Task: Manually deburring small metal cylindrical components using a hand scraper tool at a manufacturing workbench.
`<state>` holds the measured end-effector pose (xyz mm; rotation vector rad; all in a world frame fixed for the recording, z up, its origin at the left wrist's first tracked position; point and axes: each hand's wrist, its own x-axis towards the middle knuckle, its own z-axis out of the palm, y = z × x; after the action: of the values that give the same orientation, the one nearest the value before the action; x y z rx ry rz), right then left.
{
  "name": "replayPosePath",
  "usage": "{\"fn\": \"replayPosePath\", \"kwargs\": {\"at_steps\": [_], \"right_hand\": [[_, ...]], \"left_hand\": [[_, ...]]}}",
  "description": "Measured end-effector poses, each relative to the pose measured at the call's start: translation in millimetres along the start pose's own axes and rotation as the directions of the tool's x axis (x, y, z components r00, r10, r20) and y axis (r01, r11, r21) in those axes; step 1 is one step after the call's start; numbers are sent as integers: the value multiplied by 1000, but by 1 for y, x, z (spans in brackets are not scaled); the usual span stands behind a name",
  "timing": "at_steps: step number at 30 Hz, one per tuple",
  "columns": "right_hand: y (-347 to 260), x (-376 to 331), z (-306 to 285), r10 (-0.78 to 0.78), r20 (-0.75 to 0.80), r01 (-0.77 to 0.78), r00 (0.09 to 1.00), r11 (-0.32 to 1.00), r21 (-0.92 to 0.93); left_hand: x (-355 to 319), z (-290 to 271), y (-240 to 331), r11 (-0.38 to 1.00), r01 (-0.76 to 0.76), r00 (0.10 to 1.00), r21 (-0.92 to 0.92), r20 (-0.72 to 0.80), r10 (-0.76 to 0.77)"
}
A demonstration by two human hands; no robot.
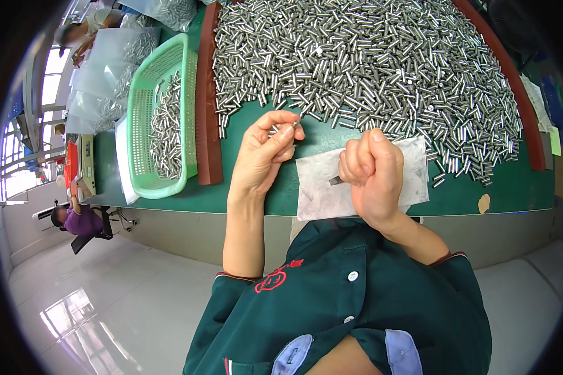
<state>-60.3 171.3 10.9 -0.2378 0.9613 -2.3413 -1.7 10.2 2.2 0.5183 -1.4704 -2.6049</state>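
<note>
My left hand [266, 150] is closed, with a small shiny metal pin [296, 124] pinched at its thumb and fingertips. More metal shows inside the curled fingers. My right hand [374, 175] makes a fist above a smudged white cloth [316, 199]. By its curled fingers a short dark, flat metal piece [336, 181] shows; most of whatever the fist holds is hidden. Beyond both hands spreads a large heap of short cylindrical metal pins [369, 69] on the green table [275, 197].
Left of a reddish-brown rail [209, 125] stands a green plastic basket [134, 137] partly filled with pins. Another brown rail [532, 134] borders the heap on the right. Clear bags [106, 69] of pins lie at far left. Two people [81, 220] are farther off to the left.
</note>
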Motion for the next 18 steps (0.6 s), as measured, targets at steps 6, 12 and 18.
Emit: {"fn": "replayPosePath", "kwargs": {"at_steps": [6,12,18], "right_hand": [[0,1,0,5,0,-5,1000,1000,22],[1,-1,-2,2,5,-2,1000,1000,31],[1,-1,1,19,-8,-18,1000,999,45]], "left_hand": [[-1,1,0,1000,14,1000,7,-7,-14],[-2,3,0,999,35,999,-10,-10,-35],[-10,7,-3,992,3,999,128,-38,2]]}}
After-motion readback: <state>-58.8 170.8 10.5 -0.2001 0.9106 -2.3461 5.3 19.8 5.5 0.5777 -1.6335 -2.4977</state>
